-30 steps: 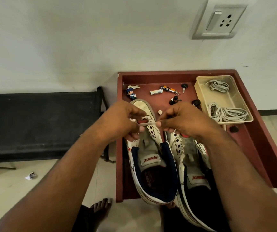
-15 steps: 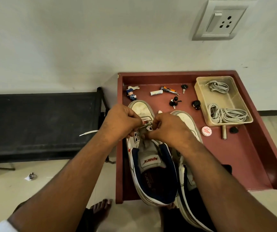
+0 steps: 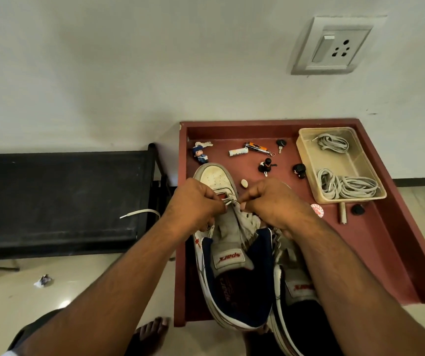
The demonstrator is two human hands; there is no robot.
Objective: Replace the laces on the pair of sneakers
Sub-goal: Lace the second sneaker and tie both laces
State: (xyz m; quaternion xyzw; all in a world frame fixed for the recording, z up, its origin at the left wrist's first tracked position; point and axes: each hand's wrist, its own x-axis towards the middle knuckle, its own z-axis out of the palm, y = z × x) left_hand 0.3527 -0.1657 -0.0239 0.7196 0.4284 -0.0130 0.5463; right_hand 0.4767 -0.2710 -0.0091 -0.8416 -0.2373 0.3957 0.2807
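A white wall backs a black bench (image 3: 60,201) and a red-brown tray table (image 3: 396,253). A loose lace end (image 3: 139,214) trails left of the left hand (image 3: 193,206), whose curled fingers pinch the lace (image 3: 229,201) over the left sneaker (image 3: 229,253). The right hand (image 3: 273,201) pinches it just beside, above the right sneaker (image 3: 296,283). Right of the fingers, spare laces (image 3: 347,187) fill a plastic tub (image 3: 306,160).

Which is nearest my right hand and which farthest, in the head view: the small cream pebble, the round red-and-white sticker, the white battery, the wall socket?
From the right hand:
1. Small cream pebble, just beyond the knuckles.
2. Round red-and-white sticker, right side.
3. White battery, tray's back.
4. Wall socket, high up.
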